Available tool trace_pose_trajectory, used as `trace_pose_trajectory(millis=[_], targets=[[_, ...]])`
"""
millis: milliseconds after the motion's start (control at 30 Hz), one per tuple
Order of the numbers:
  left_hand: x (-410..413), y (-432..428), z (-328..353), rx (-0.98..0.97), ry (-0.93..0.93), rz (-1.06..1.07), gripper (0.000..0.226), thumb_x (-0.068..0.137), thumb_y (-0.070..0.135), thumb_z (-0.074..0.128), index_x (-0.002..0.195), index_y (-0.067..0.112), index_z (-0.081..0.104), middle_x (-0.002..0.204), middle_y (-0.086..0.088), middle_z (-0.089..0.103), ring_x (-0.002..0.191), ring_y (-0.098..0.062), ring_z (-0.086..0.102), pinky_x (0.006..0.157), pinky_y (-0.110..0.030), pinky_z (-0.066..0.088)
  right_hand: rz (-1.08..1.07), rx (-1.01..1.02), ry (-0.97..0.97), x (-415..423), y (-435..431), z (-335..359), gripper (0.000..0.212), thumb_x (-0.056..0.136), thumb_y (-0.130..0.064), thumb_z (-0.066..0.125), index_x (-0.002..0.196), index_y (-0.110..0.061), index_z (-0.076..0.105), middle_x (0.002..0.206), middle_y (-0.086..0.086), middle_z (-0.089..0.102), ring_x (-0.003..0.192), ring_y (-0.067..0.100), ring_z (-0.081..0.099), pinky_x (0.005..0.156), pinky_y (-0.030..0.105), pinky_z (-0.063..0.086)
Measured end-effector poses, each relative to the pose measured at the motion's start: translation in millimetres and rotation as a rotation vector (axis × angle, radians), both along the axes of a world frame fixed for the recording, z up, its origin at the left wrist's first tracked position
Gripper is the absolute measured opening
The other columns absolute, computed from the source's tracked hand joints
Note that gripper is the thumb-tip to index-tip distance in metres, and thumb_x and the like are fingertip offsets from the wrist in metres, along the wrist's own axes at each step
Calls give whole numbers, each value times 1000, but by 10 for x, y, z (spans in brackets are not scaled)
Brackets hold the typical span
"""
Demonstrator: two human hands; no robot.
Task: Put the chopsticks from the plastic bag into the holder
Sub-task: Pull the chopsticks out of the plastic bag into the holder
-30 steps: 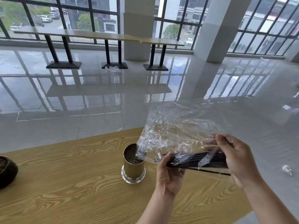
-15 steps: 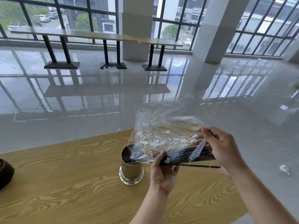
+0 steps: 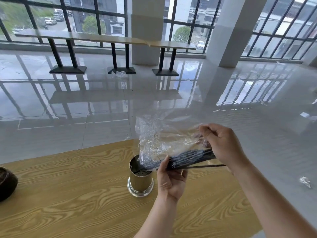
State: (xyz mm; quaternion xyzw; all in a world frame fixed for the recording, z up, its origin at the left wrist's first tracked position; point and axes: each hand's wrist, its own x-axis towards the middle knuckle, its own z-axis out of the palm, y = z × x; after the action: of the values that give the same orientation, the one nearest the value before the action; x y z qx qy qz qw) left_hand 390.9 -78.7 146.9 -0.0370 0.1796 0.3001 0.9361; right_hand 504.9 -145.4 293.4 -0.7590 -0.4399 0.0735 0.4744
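So both hands are on the clear plastic bag (image 3: pixel 164 143) up in the air, just above the gold metal holder (image 3: pixel 140 177) that stands upright on the wooden counter (image 3: pixel 68 194). The black chopsticks (image 3: pixel 188 158) sit bunched along the bottom of the bag, lying nearly flat with their left tips dipping toward the holder's mouth. The holder looks empty from here, you can see the perforated floor inside.

The left hand (image 3: pixel 171 181) pinches the bundle from below through the plastic, thumb on top, fingers curled under. The right hand (image 3: pixel 221 146) is closed around the right end of the bag and the stick ends. One stick seems to poke out the right side below that hand, though I can't tell if it's through the plastic or out of an opening.

How I'd do this bit: tip the right end up so the bundle points down into the holder, keep the bag's opening right over the rim, and ease the left pinch so they slide as a group. Watch that stray stick, and go gently, since the holder could tip if the tips jab its wall.
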Motion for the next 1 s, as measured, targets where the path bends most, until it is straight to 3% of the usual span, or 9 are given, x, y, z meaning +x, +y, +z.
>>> trace_pose_trajectory(millis=[100, 200, 333, 500, 633, 733, 800, 867, 1000], targets=[[-9, 21, -15, -23, -26, 10, 9, 79, 19, 72, 82, 10, 71, 90, -13, 74, 79, -25, 72, 79, -39, 56, 14, -8, -5, -40, 107, 55, 16, 97, -35, 61, 91, -29, 74, 80, -2, 77, 67, 6, 73, 69, 44, 62], [-28, 55, -26, -38, -42, 23, 12, 77, 19, 74, 84, 10, 72, 87, -12, 75, 76, -24, 73, 82, -39, 56, 32, -26, -63, -72, 209, 98, 21, 98, -38, 60, 94, -23, 75, 79, -9, 76, 65, -2, 71, 62, 36, 58], [-62, 116, -10, -40, -49, 36, 19, 77, 21, 76, 90, 8, 71, 93, -13, 74, 80, -26, 73, 78, -39, 59, 77, -44, -7, -86, 301, 145, 23, 97, -41, 60, 98, -24, 74, 81, -8, 77, 66, 10, 74, 69, 48, 62], [-98, 160, -16, -27, -55, 46, 22, 78, 24, 75, 91, 7, 73, 95, -15, 75, 83, -27, 73, 82, -40, 58, 112, -33, 16, -134, 350, 163, 16, 96, -43, 62, 94, -32, 73, 83, -13, 76, 70, 8, 74, 72, 50, 63], [-116, 162, -29, -23, -76, 38, 21, 85, 21, 69, 96, 4, 71, 98, -17, 75, 86, -27, 73, 81, -41, 58, 160, -134, 24, -106, 330, 212, 61, 73, -76, 61, 119, -36, 66, 107, -6, 74, 94, 5, 71, 87, 42, 59], [-112, 191, -20, -32, -93, 38, 20, 87, 20, 67, 96, 3, 72, 99, -17, 74, 88, -27, 72, 78, -40, 61, 185, -232, 8, -41, 147, 180, 84, 66, -87, 55, 136, -38, 53, 109, -24, 62, 97, -17, 61, 82, 22, 52], [-107, 224, -7, -40, -103, 41, 22, 87, 21, 67, 99, 2, 72, 102, -17, 73, 94, -27, 70, 78, -41, 61, 149, -197, 72, 10, -51, 105, 81, 72, -82, 56, 138, -36, 51, 109, -27, 62, 97, -18, 62, 80, 20, 52], [-100, 254, -3, -45, -106, 50, 21, 87, 22, 68, 95, 3, 73, 99, -16, 74, 93, -27, 70, 79, -41, 61, 70, -67, 170, 21, -274, -15, 67, 77, -77, 60, 130, -36, 58, 109, -15, 71, 96, -1, 70, 78, 27, 56], [-84, 269, -5, -63, -101, 71, 19, 87, 24, 68, 82, 7, 74, 89, -14, 76, 82, -25, 73, 77, -41, 61, 1, -2, 81, -131, -475, -216, 26, 87, -49, 67, 106, -32, 73, 83, -8, 74, 66, 11, 71, 57, 26, 59]])
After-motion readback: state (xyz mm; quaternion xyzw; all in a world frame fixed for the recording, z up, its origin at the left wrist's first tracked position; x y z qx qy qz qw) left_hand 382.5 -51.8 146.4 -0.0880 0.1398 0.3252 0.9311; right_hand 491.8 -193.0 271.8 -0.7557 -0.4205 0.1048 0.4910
